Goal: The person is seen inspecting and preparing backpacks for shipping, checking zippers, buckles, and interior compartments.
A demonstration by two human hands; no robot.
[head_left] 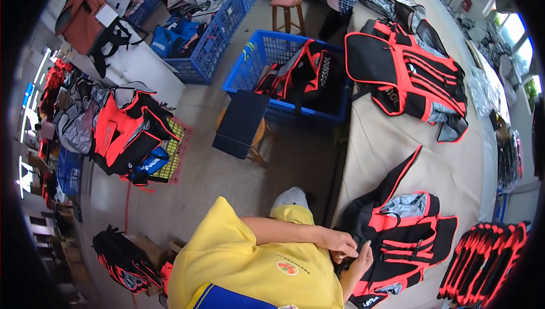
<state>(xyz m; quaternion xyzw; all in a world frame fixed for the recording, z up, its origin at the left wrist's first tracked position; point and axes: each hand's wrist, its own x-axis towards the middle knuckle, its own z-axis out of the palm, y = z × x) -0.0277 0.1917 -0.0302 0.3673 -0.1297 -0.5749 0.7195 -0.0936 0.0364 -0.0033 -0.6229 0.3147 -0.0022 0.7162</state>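
A black backpack with bright coral-red trim and a silver lining [406, 241] lies unfolded on the cloth-covered table to my right. At its near left edge, my left hand [339, 243] is closed, its fingers pinching the black fabric. Close beside it, my right hand [363, 257] grips the same black edge between thumb and fingers. Any small part between the fingertips is too small to make out. One long black flap with red trim [397, 179] sticks up from the bag's far side.
Farther along the table [335, 195] lies a similar backpack [406, 73]. Beyond the table's left edge, a blue crate [244, 65] holds more bags, beside a stool with a dark board [241, 124]. Red-trimmed pieces [482, 263] stand in a row at right. Other people work farther off.
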